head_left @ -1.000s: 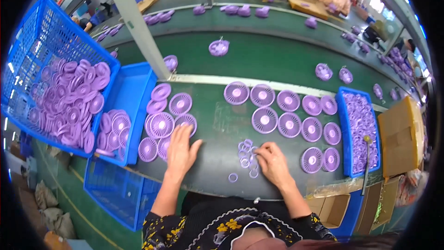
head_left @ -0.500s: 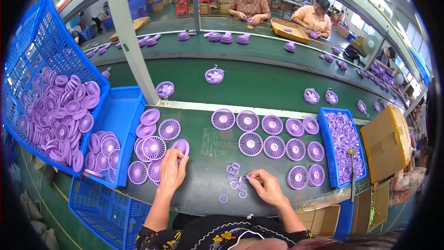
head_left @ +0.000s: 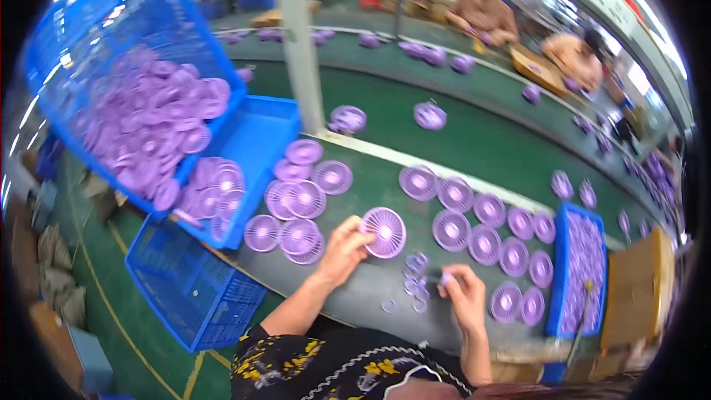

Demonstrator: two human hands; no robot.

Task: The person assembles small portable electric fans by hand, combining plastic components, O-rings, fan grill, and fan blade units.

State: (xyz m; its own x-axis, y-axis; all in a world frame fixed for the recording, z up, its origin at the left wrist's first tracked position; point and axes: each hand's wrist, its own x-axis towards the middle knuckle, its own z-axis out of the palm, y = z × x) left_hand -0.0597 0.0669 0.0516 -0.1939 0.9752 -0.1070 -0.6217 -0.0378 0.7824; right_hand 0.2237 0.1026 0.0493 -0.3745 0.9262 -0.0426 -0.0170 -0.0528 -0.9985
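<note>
A round purple fan grille (head_left: 384,232) is pinched at its left edge by my left hand (head_left: 345,250), tilted up off the bench with its spokes facing me. To the right, my right hand (head_left: 466,293) closes its thumb and fingers on a small purple ring (head_left: 445,279), partly covered by the fingertips. Several loose purple rings (head_left: 415,281) lie on the dark bench between the two hands. Rows of grilles (head_left: 485,244) lie flat beyond my right hand. On the left side, more grilles (head_left: 298,236) lie overlapping in small piles.
A large blue crate (head_left: 222,78) and a shallow blue tray (head_left: 275,141), both with purple grilles, stand at left. A blue tray (head_left: 557,270) of rings and a cardboard box (head_left: 629,296) are at right. Beyond the bench, a green conveyor (head_left: 385,115) carries purple fan parts; two people sit across.
My left hand has brought its grille rightward from beside the left piles toward the loose rings, turning its spokes into view. My right hand still pinches a ring. The whole view has tilted and shifted.
</note>
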